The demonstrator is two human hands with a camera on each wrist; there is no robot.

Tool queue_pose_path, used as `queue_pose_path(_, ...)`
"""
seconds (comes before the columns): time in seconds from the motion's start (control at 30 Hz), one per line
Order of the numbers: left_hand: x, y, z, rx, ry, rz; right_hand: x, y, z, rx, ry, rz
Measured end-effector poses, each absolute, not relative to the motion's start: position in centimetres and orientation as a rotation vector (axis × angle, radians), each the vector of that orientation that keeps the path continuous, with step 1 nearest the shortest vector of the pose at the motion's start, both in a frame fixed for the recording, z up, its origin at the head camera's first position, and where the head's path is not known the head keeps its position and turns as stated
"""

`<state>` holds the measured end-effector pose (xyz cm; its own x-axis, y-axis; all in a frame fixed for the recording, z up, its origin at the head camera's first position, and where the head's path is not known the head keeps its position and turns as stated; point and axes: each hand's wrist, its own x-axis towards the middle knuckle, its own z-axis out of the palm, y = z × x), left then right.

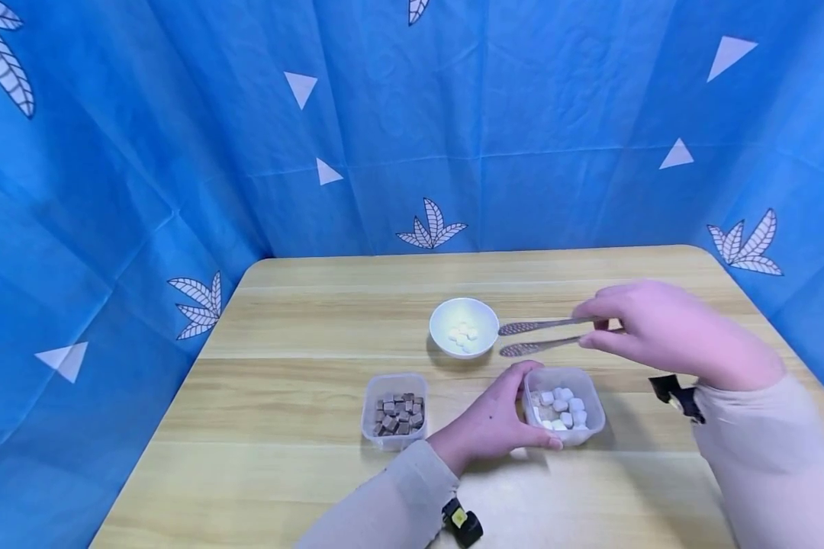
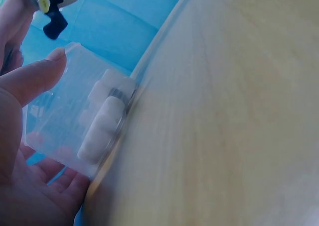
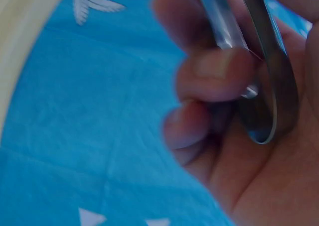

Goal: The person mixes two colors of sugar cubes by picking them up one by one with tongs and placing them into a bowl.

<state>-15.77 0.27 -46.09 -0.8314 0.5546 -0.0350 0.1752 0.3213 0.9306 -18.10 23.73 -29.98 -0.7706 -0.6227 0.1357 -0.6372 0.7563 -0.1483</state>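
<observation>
My left hand (image 1: 490,419) grips a clear plastic container (image 1: 563,376) on the table, thumb on the near side and fingers at the far left. White cubes (image 2: 102,129) lie in it, in one or two layers. My right hand (image 1: 666,328) holds metal tongs (image 1: 522,350), their bend lying in the palm in the right wrist view. The tong arms point left, tips apart with nothing between them, close by the right rim of a white bowl (image 1: 445,319). Several small white pieces (image 1: 462,335) lie at the bottom of that bowl.
A second clear container (image 1: 394,381), holding brown cubes (image 1: 400,415), stands left of my left forearm. The light wooden table (image 1: 268,412) ends at a blue patterned curtain (image 1: 398,114) at the back and sides. A black wrist camera (image 1: 462,522) is strapped on the left sleeve.
</observation>
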Motion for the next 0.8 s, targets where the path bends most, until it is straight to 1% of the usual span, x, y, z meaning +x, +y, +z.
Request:
queue_pose_path(0.23, -15.7, 0.3, -45.9, 0.597, 2.214, 1.544, -15.5, 25.8, -29.3, 0.866, -3.094, 0.244)
queue_pose_path(0.43, -15.8, 0.4, -45.7, 0.607, 2.201, 1.547, -14.4, 26.4, -29.8, 0.802, -3.103, 0.261)
queue_pose_path(0.6, -15.9, 0.5, -45.9, 0.621, 2.205, 1.522, -14.3, 26.6, -30.5, 0.842, -3.116, 0.287)
queue_pose_path(0.8, -16.0, 0.4, -46.0, 0.638, 2.185, 1.530, -15.2, 25.6, -31.6, 0.874, -3.151, 0.282)
